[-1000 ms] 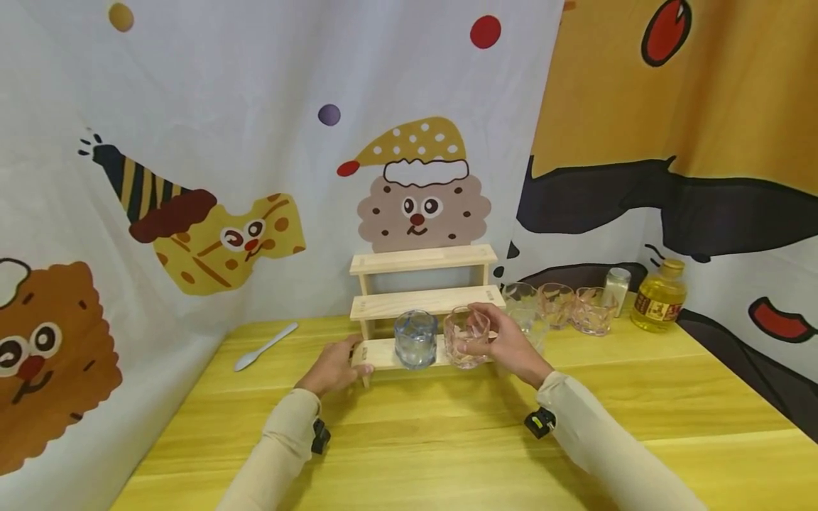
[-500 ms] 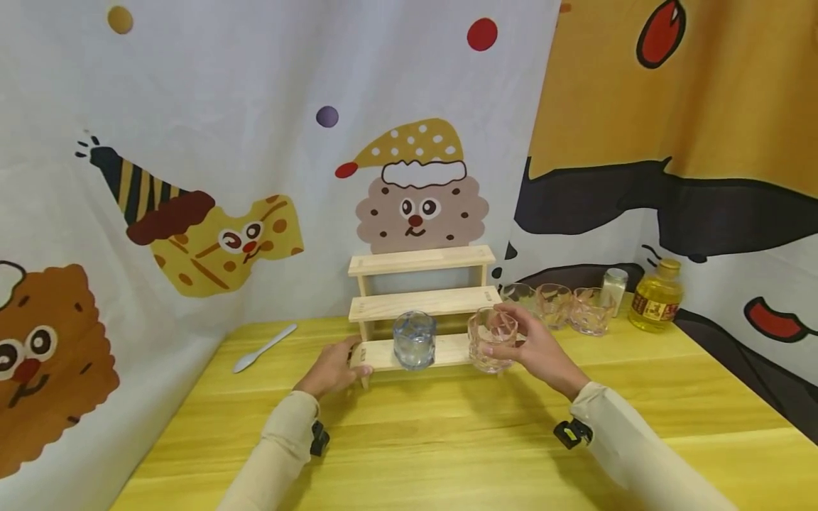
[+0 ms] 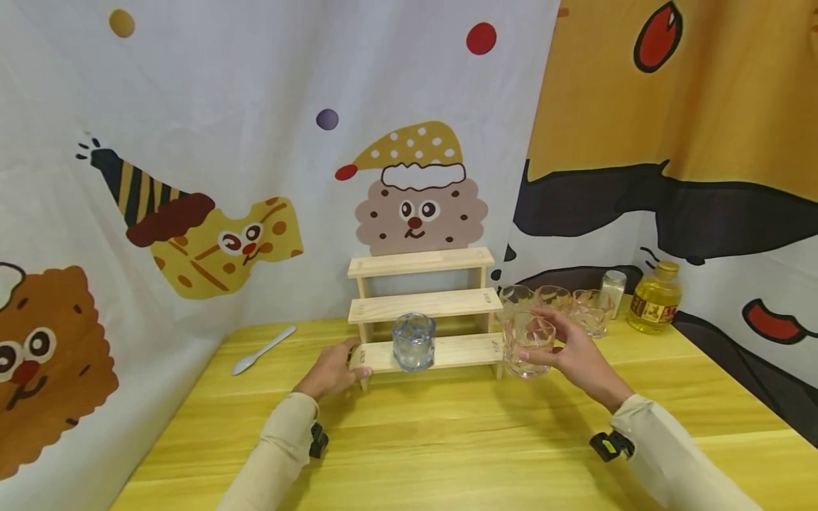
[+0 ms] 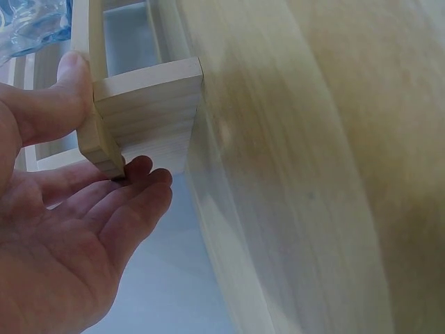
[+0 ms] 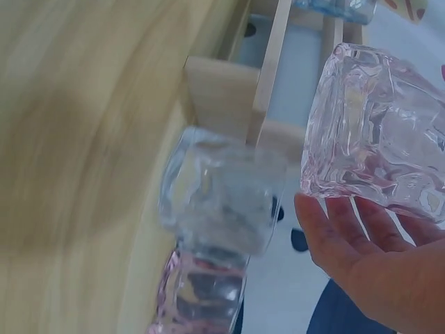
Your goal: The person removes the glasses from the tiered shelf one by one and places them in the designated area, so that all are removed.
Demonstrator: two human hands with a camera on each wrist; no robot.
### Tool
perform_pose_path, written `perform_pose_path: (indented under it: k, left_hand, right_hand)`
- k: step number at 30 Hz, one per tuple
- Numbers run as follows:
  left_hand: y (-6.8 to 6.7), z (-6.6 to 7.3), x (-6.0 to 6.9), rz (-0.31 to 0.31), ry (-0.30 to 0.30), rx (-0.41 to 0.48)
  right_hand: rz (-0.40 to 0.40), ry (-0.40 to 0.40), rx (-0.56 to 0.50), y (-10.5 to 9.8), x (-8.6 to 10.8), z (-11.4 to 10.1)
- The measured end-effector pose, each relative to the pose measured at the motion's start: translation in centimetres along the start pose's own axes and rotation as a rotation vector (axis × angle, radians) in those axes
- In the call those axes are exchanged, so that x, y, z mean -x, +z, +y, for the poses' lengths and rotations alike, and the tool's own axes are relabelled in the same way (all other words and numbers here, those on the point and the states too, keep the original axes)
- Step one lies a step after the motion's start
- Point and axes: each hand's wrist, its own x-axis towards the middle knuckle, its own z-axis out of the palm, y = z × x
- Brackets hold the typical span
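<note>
Your right hand (image 3: 580,358) grips the pink glass (image 3: 520,341), thumb and fingers parted by its width. Your left hand (image 3: 331,369) clamps one end of the lowest shelf (image 3: 463,350) of the wooden rack (image 3: 424,305); only the left wrist view exposes fingers (image 4: 135,212) curled beneath. The blue glass (image 3: 413,344) stands between both grips; only the head view shows the oil bottle (image 3: 655,301), beyond your right.

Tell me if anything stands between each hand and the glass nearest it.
Nothing visible does: the right hand holds the pinkish glass, and between the left hand, gripping one end of the lowest shelf, and the blue glass there is only bare wood.
</note>
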Motion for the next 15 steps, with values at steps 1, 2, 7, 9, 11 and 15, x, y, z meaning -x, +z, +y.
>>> perform_pose_path:
  k: [1, 2, 7, 9, 11, 15]
  left_hand:
    - [0.0, 0.0, 0.0, -0.001, -0.002, -0.001]
    - [0.0, 0.0, 0.0, -0.002, -0.006, 0.0]
    - [0.1, 0.0, 0.0, 0.001, -0.012, -0.005]
    - [0.1, -0.1, 0.0, 0.003, -0.009, -0.006]
    - [0.2, -0.1, 0.1, 0.005, -0.006, -0.008]
    - [0.2, -0.2, 0.1, 0.005, -0.006, -0.008]
  right_hand:
    - [0.003, 0.009, 0.005, -0.3, 0.1, 0.1]
    - [0.007, 0.016, 0.007, -0.5, 0.1, 0.3]
    - [0.017, 0.039, 0.021, -2.0, 0.3, 1.1]
    - [0.017, 0.04, 0.031, -2.5, 0.3, 1.4]
    - [0.022, 0.043, 0.045, -3.0, 0.4, 1.7]
    - [0.034, 0.054, 0.072, -3.9, 0.4, 2.1]
